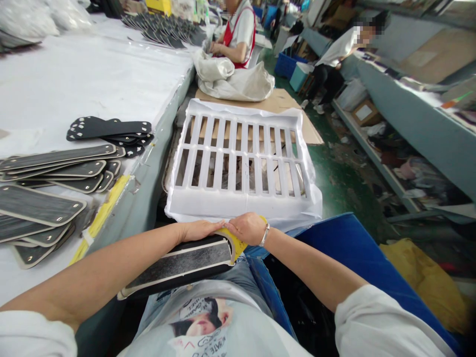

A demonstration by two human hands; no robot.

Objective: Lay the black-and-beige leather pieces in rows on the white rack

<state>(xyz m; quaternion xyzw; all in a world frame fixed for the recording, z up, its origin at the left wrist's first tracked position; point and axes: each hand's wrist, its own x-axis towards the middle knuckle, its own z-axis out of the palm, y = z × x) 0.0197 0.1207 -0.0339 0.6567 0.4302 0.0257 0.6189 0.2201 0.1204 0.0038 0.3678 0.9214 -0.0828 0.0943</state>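
Observation:
On my lap lies a long black piece with pale edging (186, 263), slanting from lower left to upper right. My left hand (201, 229) grips its far edge near the right end, with the fingertips reaching a yellow curved piece (238, 246). That yellow piece looks like thin sheet or tape and sits against the black piece's right end. My right hand (248, 228) is closed on the yellow piece, its thumb close to my left fingertips. The undersides of both hands are hidden.
Dark flat straps with pale borders (40, 203) are stacked on the white-covered table (92, 74) at left, near black straps (111, 130). Ahead stands a white slotted crate (241, 206). A blue panel (334, 248) is at right. Two people sit farther off.

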